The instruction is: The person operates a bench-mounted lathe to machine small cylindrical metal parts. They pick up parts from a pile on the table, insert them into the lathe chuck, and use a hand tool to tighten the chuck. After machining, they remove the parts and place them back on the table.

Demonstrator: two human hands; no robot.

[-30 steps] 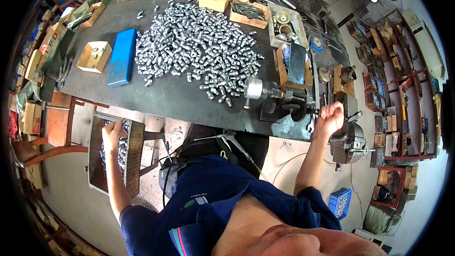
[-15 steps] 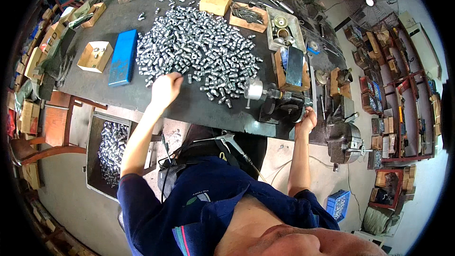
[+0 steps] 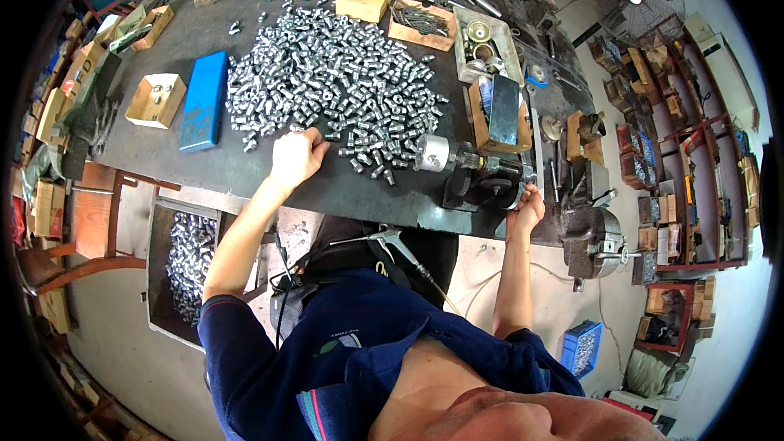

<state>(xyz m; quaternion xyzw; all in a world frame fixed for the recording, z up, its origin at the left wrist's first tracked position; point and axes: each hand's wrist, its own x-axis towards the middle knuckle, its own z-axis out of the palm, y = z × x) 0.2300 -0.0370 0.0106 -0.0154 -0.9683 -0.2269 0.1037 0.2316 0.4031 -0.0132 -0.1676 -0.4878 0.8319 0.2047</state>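
Note:
At the near edge of a pile of small shiny metal fittings [image 3: 335,73], my left hand [image 3: 298,157] is closed, knuckles up. Its fingertips are mostly hidden, so I cannot make out what they hold. One fitting lies right beside its fingers. On the bench's front edge stands a small dark fixture [image 3: 482,184] with a silver round head [image 3: 432,153] on its left end. My right hand [image 3: 527,208] is closed on the dark wheel-like part [image 3: 500,188] at its right end; the fingertips are partly covered.
A blue case [image 3: 203,102] and a small open box [image 3: 155,102] with a few fittings lie left of the pile. Boxes of tools stand behind the fixture, and a bench vise [image 3: 594,241] is at right. Below the bench, an air gun [image 3: 384,237] hangs near my lap, beside a bin of fittings [image 3: 189,265].
My left hand has moved slightly right and nearer to me along the pile's front edge. My right hand stays at the fixture. The whole view has shifted a little.

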